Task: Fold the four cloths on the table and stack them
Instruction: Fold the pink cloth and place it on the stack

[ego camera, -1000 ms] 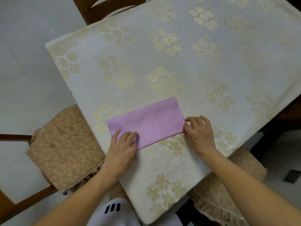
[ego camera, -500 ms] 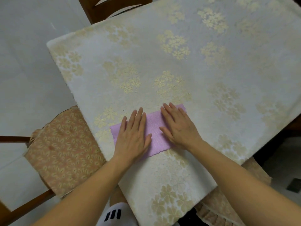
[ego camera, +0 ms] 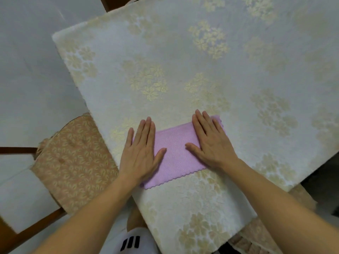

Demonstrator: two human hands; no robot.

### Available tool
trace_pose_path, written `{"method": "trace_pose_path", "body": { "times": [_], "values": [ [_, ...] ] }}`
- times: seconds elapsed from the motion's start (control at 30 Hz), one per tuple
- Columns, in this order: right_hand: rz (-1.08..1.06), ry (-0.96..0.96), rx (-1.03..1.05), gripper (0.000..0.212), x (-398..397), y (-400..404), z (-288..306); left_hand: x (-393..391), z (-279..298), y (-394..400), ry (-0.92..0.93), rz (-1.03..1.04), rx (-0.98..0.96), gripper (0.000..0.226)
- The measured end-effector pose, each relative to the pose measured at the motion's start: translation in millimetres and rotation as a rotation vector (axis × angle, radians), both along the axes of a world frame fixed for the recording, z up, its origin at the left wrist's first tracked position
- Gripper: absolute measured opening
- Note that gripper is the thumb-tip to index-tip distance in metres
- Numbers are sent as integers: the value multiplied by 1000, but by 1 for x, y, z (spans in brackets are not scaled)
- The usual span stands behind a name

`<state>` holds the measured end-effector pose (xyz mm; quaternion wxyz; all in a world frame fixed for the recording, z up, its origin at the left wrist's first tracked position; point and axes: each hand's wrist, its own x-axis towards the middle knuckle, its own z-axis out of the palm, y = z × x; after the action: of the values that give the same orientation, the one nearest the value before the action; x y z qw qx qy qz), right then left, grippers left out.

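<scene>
your two hands lie flat on a pink cloth (ego camera: 176, 154) near the front edge of the bench (ego camera: 183, 61), which is covered in a pale fabric with gold flower clusters. the cloth is a folded rectangle with a scalloped near edge, set at a slant so that its right end sits farther from you than its left. your left hand (ego camera: 141, 153) covers the cloth's left end, fingers straight and close together, pointing away from you, thumb spread out to the right across the pink weave; it grips nothing and simply presses down. your right hand (ego camera: 211, 143) covers the right end in the same way, fingers straight and flat, thumb reaching left toward the other thumb, holding nothing. a strip of bare pink shows between the two thumbs, and a small corner of cloth shows past the right hand's fingers at the far right. only this one cloth is in view. to the left of the bench stands a chair (ego camera: 73, 162) with a tan leaf-patterned cushion and a dark wooden frame, its seat partly tucked under the bench's edge. a second cushion (ego camera: 256, 235) with the same tan tone shows under the bench's lower right corner. below your arms, a white garment with three black stripes (ego camera: 130, 241) is visible.
</scene>
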<state>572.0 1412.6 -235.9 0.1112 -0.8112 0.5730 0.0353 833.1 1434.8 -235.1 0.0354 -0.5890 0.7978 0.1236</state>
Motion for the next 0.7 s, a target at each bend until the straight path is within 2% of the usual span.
{"method": "trace_pose_path", "body": {
  "times": [0.17, 0.37, 0.7],
  "values": [
    [-51, 20, -1, 88, 0, -6, -1, -9, -1, 12, 45, -151, 14, 80],
    [-32, 60, -1, 88, -3, -9, -5, -5, -4, 9, 40, -159, 18, 80],
    [-132, 60, 37, 88, -9, 0, -6, 7, -7, 1, 12, -198, -4, 79]
  ]
}}
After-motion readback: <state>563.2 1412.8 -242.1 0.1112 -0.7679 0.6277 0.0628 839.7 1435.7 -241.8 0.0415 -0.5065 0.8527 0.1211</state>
